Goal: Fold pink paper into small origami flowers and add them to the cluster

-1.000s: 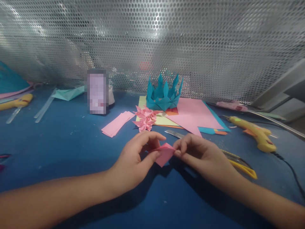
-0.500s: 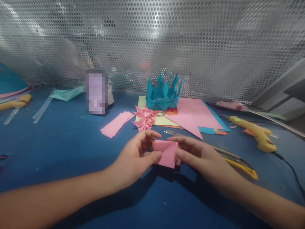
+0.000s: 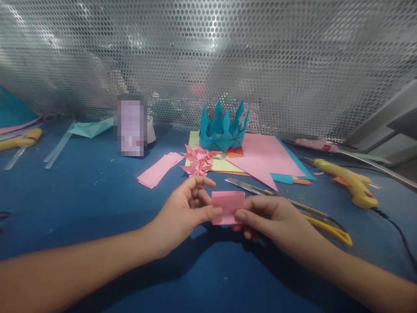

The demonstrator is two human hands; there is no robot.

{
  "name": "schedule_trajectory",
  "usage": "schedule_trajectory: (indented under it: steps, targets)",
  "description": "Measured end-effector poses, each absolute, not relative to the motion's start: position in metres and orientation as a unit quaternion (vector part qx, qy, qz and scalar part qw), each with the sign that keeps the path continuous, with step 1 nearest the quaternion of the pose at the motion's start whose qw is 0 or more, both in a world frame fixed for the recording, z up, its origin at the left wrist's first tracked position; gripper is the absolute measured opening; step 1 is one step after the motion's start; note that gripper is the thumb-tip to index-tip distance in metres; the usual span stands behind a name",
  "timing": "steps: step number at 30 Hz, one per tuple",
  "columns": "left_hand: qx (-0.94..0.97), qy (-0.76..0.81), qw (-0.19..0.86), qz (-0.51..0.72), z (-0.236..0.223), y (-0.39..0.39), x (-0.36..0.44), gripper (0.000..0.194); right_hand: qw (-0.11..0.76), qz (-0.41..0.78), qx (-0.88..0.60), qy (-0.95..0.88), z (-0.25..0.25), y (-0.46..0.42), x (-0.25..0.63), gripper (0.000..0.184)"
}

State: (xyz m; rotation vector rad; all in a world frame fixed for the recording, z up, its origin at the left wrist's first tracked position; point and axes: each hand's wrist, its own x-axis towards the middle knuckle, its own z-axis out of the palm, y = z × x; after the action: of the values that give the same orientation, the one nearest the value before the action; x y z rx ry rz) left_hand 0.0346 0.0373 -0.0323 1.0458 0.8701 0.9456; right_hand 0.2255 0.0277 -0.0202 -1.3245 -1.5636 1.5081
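A small folded piece of pink paper (image 3: 229,204) is held above the blue table, its face toward me. My left hand (image 3: 189,208) pinches its left edge, thumb in front and index finger raised behind. At the lower right corner, my right hand (image 3: 270,215) grips the paper between thumb and fingers. Just beyond the hands lies a cutter knife (image 3: 239,184) with a yellow handle, partly hidden by my right hand. Pink folded paper flowers (image 3: 198,161) and a stack of pink paper strips (image 3: 160,169) rest behind my left hand.
A blue paper crown (image 3: 223,130) stands on coloured sheets (image 3: 263,152) at the back. To the right is a yellow glue gun (image 3: 350,182) with a cord. A phone (image 3: 132,126) stands upright at back left, near glue sticks (image 3: 60,145). A perforated metal panel (image 3: 163,52) closes the back.
The pink paper has turned from a pointed, tilted position to a flat rectangle facing me. My right hand has shifted its grip to the lower right corner.
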Motion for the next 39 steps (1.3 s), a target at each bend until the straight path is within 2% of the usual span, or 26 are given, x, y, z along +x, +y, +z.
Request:
schedule_trajectory:
  steps: [6,11,18,24,31,39]
  targets:
    - [0.373,0.380,0.726,0.435,-0.030,0.035,0.034,0.035,0.315,0.568,-0.430,-0.627,-0.024,0.023,0.224,0.025]
    - [0.324,0.349,0.779,0.408,-0.025,0.028,0.036,0.032,0.329,0.532,-0.429,-0.652,-0.023,0.019,0.223,0.009]
    - [0.342,0.324,0.791,0.390,-0.026,0.028,0.036,0.030,0.325,0.538,-0.426,-0.651,-0.022,0.019,0.226,0.014]
    - [0.352,0.337,0.777,0.399,-0.025,0.030,0.039,0.031,0.316,0.474,-0.447,-0.690,-0.019,0.016,0.226,0.031]
    - [0.356,0.364,0.758,0.409,-0.027,0.029,0.037,0.034,0.316,0.464,-0.452,-0.693,-0.017,0.017,0.228,0.039]
    - [0.363,0.380,0.748,0.405,-0.026,0.027,0.039,0.035,0.271,0.392,-0.475,-0.740,-0.019,0.019,0.229,0.038]
